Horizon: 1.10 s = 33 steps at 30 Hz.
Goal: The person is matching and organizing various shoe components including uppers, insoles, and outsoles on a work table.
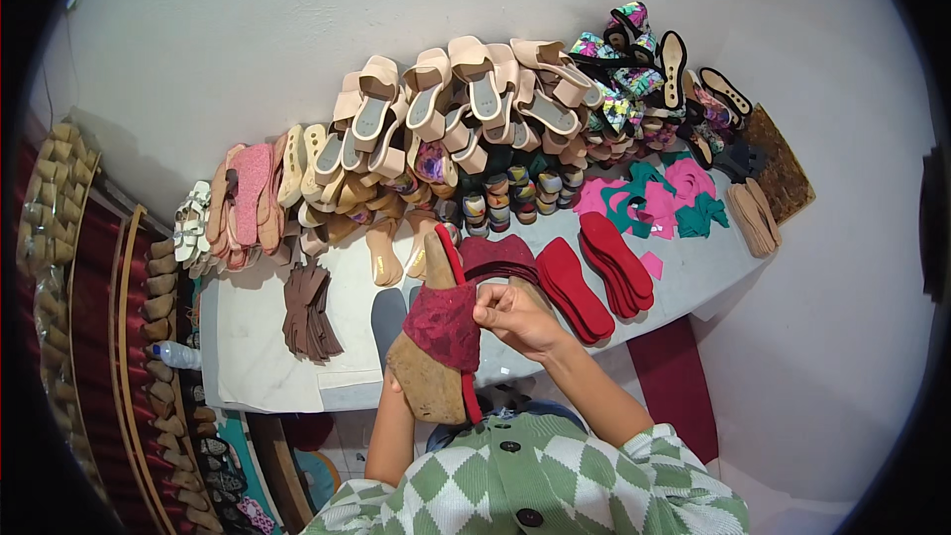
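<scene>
A worn brown shoe last (428, 388) is held up in front of my body, with a red insole (470, 391) along its right side. Around its middle wraps a dark red lace-patterned strap (441, 325). My left hand (394, 381) grips the last from behind and below; most of its fingers are hidden. At the strap's right edge, my right hand (517, 319) pinches with thumb and forefinger. Just beyond lies a stack of dark red strap pieces (501, 256). Red insoles (573, 289) lie in piles to the right of my right hand.
Beige heeled sandals (426, 99) are heaped along the wall, with patterned footwear (624, 59) at their right. Brown strips (309, 307) lie on the table (253, 337) at left. Pink and green cut pieces (654, 200) are at right. Racks of lasts (163, 312) stand at far left, near a plastic bottle (176, 355).
</scene>
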### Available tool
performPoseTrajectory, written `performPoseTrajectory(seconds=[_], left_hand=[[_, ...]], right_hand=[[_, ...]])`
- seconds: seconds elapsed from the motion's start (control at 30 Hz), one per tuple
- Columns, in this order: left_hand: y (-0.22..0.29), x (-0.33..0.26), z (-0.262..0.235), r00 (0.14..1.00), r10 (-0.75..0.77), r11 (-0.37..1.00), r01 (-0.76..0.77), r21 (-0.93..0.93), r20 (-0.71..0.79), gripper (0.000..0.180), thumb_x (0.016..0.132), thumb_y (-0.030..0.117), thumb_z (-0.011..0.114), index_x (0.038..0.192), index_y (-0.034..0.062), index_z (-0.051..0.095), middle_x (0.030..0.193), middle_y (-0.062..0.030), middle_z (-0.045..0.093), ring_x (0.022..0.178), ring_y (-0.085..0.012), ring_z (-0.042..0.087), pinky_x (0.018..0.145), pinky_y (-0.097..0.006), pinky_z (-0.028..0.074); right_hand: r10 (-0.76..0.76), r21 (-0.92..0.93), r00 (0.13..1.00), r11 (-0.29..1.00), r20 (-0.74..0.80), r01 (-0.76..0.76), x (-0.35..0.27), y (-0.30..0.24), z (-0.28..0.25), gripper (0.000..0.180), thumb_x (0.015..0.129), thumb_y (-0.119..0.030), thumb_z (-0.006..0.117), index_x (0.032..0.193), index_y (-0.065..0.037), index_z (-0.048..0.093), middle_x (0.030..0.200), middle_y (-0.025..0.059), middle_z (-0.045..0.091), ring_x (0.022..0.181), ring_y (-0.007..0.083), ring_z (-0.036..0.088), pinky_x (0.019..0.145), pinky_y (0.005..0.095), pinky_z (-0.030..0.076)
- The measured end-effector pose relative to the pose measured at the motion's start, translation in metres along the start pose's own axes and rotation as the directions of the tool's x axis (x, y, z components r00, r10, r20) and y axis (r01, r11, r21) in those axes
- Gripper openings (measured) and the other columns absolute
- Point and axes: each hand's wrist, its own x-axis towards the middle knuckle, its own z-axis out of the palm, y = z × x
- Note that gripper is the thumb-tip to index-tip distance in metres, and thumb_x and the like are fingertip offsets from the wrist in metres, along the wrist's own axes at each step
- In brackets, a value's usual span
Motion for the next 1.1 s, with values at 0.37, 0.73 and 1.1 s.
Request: performPoseTrajectory(seconds=[0.37, 0.73, 1.1], left_hand=[[0.033, 0.030, 0.043, 0.997, -0.082, 0.744, 0.059, 0.666, 0.003, 0.147, 0.035, 0.022, 0.091, 0.144, 0.0097, -0.008, 0.148, -0.0127, 0.013, 0.132, -0.0246, 0.028, 0.107, -0.039, 0.025], [0.025, 0.034, 0.063, 0.985, -0.058, 0.520, 0.167, 0.837, -0.160, 0.143, 0.041, 0.018, 0.089, 0.145, 0.0190, -0.010, 0.149, -0.0115, 0.014, 0.130, -0.0254, 0.032, 0.104, -0.041, 0.032], [0.000, 0.039, 0.056, 0.995, -0.064, 0.409, 0.093, 0.908, -0.074, 0.138, 0.047, 0.021, 0.086, 0.144, 0.0172, -0.011, 0.145, -0.0178, 0.021, 0.127, -0.0298, 0.036, 0.100, -0.042, 0.039]], right_hand=[[-0.454, -0.590, 0.820, 0.786, -0.348, 0.184, -0.003, -0.008, -0.020, 0.014, 0.078, -0.013, 0.073, 0.088, -0.005, 0.067, 0.082, -0.0048, 0.060, 0.069, 0.0018, 0.044, 0.061, 0.0178, 0.035], [-0.457, -0.815, 0.870, 0.566, -0.185, 0.124, -0.018, 0.010, -0.039, 0.068, 0.075, -0.031, 0.073, 0.126, 0.003, 0.043, 0.118, 0.0129, 0.053, 0.104, 0.0212, 0.053, 0.088, 0.0353, 0.043], [-0.590, -0.728, 0.761, 0.642, -0.269, 0.239, -0.008, 0.029, -0.026, 0.065, 0.067, -0.022, 0.080, 0.116, 0.002, 0.044, 0.108, 0.0140, 0.054, 0.096, 0.0199, 0.055, 0.080, 0.0319, 0.047]])
